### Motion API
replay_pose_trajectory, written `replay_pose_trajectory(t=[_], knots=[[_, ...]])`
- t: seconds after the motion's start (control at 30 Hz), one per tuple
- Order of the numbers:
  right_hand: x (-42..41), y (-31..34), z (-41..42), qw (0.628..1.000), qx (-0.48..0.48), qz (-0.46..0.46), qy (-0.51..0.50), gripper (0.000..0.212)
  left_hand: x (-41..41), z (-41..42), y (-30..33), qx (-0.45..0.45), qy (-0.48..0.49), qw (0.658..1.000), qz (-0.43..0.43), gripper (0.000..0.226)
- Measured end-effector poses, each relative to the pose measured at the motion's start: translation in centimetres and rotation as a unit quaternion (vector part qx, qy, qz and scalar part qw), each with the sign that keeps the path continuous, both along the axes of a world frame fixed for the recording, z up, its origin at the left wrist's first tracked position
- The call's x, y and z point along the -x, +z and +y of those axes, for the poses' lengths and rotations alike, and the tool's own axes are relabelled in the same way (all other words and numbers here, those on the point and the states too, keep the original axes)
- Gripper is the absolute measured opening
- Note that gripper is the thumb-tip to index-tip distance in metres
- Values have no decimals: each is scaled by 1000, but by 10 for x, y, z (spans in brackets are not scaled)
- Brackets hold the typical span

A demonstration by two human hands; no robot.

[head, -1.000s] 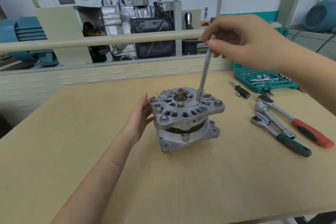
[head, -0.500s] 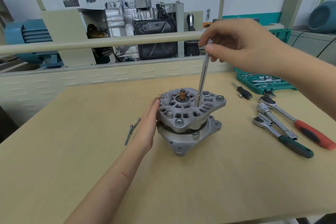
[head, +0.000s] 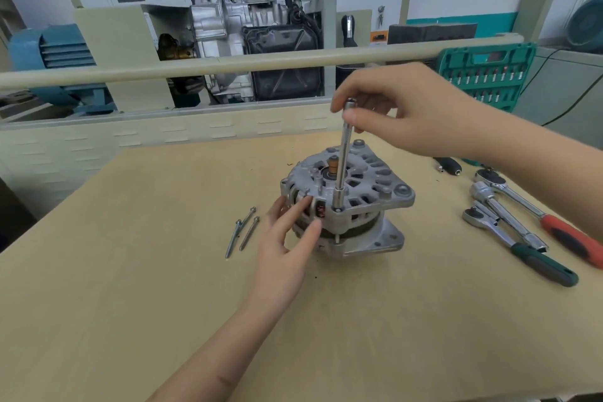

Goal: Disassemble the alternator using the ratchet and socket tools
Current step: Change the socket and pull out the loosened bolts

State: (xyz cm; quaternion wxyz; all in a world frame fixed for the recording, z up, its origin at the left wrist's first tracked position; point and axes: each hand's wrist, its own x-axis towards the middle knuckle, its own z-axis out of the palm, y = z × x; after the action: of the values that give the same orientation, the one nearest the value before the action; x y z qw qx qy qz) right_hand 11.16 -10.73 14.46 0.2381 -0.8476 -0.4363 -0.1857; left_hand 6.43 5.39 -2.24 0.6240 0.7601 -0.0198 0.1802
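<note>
The silver alternator (head: 368, 186) stands on the tan table (head: 130, 287), its copper-tipped shaft pointing up. A long chrome extension bar with a socket (head: 342, 160) stands upright on a bolt at the housing's near edge. My right hand (head: 401, 108) pinches the top of that bar. My left hand (head: 287, 235) rests with straight fingers against the alternator's left side. Three long removed bolts (head: 243, 232) lie on the table just left of my left hand.
Ratchets with a green handle (head: 522, 248) and a red handle (head: 567, 238) lie at the right beside another chrome bar. A small black driver (head: 448, 165) and an open green socket case (head: 486, 75) sit behind them. A rail and a cutaway engine stand behind the table.
The alternator has been turned on the table by my left hand. The bar now sits on a bolt at the near edge. The loose bolts have come into view.
</note>
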Motion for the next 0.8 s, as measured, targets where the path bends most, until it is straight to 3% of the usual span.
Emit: replay_pose_trajectory(t=[0.2, 0.33, 0.5, 0.6, 0.8], knots=[[-2, -6, 2, 999, 38, 5, 9, 16, -1, 1, -1, -20, 11, 1000, -18, 31], [-2, -1, 3, 998, 61, 25, 8, 18, -4, 0, 10, -66, 34, 993, -90, 26], [0, 3, 8, 996, 71, 55, 18, 20, -17, 0, 46, -147, -71, 981, -104, 26], [0, 2, 9, 996, 54, 74, 14, 18, -23, -1, 56, -136, -128, 979, -82, 19], [-2, -3, 13, 997, 59, 19, -54, 18, -31, -1, 57, -118, -115, 983, -86, 7]])
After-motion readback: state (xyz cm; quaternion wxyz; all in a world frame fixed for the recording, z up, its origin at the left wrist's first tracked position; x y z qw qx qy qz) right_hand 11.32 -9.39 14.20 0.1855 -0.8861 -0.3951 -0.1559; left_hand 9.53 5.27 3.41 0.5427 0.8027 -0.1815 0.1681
